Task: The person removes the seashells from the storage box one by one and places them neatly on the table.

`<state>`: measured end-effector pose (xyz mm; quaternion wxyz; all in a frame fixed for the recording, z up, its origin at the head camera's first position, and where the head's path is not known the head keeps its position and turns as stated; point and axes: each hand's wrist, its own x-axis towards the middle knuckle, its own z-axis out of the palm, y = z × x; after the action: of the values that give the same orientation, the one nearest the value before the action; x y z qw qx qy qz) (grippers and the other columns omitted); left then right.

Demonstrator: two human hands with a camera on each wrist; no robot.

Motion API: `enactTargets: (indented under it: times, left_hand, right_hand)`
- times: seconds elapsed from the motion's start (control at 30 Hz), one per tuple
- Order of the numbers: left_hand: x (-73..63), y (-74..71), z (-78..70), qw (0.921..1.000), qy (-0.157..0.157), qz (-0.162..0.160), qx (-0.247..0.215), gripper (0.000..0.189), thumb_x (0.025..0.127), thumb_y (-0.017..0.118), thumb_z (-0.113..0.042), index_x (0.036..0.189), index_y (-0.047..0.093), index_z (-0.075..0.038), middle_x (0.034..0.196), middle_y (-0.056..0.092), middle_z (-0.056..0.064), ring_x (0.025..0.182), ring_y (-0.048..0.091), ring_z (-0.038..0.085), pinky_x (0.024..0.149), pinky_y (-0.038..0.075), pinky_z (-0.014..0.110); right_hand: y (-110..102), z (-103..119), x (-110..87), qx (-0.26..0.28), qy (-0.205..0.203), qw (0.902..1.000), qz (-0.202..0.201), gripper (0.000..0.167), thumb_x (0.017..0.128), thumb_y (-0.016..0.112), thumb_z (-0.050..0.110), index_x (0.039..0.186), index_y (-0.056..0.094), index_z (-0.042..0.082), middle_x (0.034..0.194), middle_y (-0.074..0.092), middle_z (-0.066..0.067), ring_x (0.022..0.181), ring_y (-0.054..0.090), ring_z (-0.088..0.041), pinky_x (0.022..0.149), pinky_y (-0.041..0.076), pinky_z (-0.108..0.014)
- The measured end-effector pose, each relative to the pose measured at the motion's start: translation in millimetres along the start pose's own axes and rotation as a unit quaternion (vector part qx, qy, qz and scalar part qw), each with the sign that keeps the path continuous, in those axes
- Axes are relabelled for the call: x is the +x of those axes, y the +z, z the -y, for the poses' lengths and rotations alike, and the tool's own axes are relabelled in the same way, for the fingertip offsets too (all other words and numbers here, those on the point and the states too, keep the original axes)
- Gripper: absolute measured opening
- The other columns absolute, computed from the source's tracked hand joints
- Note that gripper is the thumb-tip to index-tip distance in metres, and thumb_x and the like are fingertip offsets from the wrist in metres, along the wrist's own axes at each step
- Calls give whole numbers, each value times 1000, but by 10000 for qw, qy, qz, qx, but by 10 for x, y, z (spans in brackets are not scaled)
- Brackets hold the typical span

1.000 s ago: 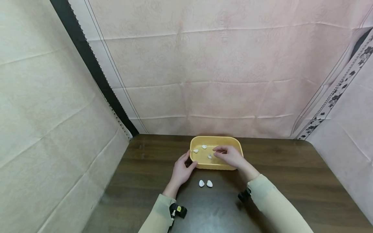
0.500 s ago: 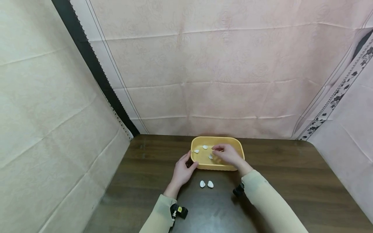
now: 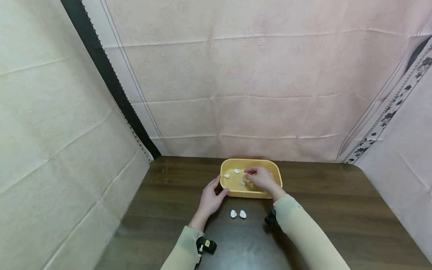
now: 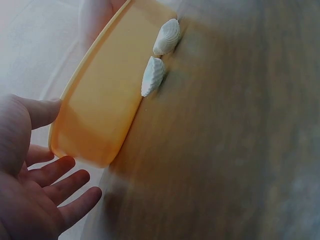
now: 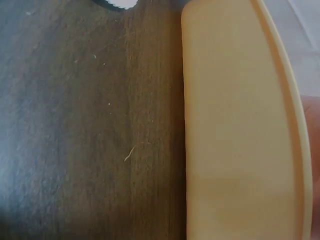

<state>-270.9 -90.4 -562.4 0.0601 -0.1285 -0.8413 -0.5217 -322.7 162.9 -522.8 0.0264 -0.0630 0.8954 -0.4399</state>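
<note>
In the head view, a shallow yellow plastic tray (image 3: 251,194) stands near the table's far edge. My left hand (image 3: 210,201) rests at its near left corner; in the left wrist view the thumb touches the rim and the other fingers spread loosely beside it. Over the tray, my right hand (image 3: 262,178) reaches in with thumb and forefinger close together; I cannot tell whether they pinch anything. White seashells lie inside: one at the left (image 3: 227,176), one farther back (image 3: 237,171), one near the right fingertips (image 3: 243,182). Much of the right hand hides behind the wall in the right wrist view.
Two more white shells, a left one (image 3: 233,213) and a right one (image 3: 243,214), lie side by side on the dark wooden table (image 3: 168,217) in front of the tray. Pale cloth (image 3: 270,93) hangs behind the table and at both sides.
My right forearm has swung left and inward, its fingertips shifting slightly left over the tray. The left hand, tray and visible shells keep their places.
</note>
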Motion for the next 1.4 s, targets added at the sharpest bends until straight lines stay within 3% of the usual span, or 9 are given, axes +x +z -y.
enactTargets:
  times: [0.43, 0.63, 0.97, 1.4]
  left_hand:
    - [-12, 3, 20, 9999, 120, -62, 6, 66, 102, 76, -17, 157, 48, 5, 155, 54, 24, 141, 54, 38, 107, 52, 53]
    - [-3, -1, 28, 9998, 153, -92, 13, 66, 101, 76, -18, 156, 48, 6, 155, 55, 24, 142, 54, 38, 110, 50, 52]
    - [3, -3, 20, 9999, 130, -58, 28, 66, 102, 76, -18, 157, 48, 5, 156, 54, 23, 142, 54, 37, 110, 50, 52]
    - [1, 3, 26, 9997, 229, -78, 14, 65, 101, 76, -16, 156, 49, 6, 155, 55, 24, 142, 54, 38, 113, 47, 53]
  right_hand:
    - [126, -56, 166, -199, -119, 9993, -300, 24, 99, 77, 14, 120, 78, 3, 106, 76, -6, 103, 70, -25, 85, 58, -38]
    - [188, -61, 221, -191, -274, 9989, -338, 25, 99, 74, 13, 121, 77, 2, 109, 76, -9, 107, 71, -30, 92, 57, -46]
    - [261, -17, 293, -211, -308, 9988, -325, 25, 98, 77, 13, 121, 77, 2, 117, 77, -12, 108, 72, -32, 96, 57, -49]
    - [363, 35, 351, -61, -19, 9998, -206, 30, 99, 77, 15, 128, 76, 6, 122, 75, -11, 108, 70, -28, 84, 61, -40]
